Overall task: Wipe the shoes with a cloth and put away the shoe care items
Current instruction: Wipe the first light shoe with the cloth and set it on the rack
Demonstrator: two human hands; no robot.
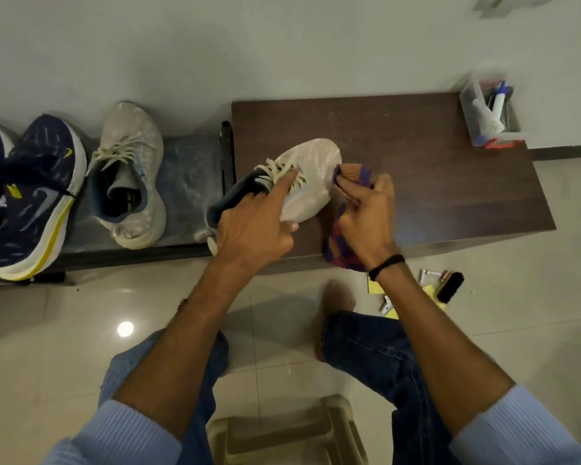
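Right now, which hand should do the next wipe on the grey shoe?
Right hand: it grips the cloth beside the toe of the grey shoe. The left hand is busy holding that shoe steady.

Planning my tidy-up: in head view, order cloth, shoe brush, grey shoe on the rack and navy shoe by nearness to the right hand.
1. cloth, in the right hand
2. shoe brush, lower right
3. grey shoe on the rack, left
4. navy shoe, far left

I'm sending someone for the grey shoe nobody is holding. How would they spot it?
Start at the dark wooden bench; a lower shelf adjoins its left end. The grey shoe stands there, nearest the bench. Unlike the navy shoes beside it, it is pale with cream laces.
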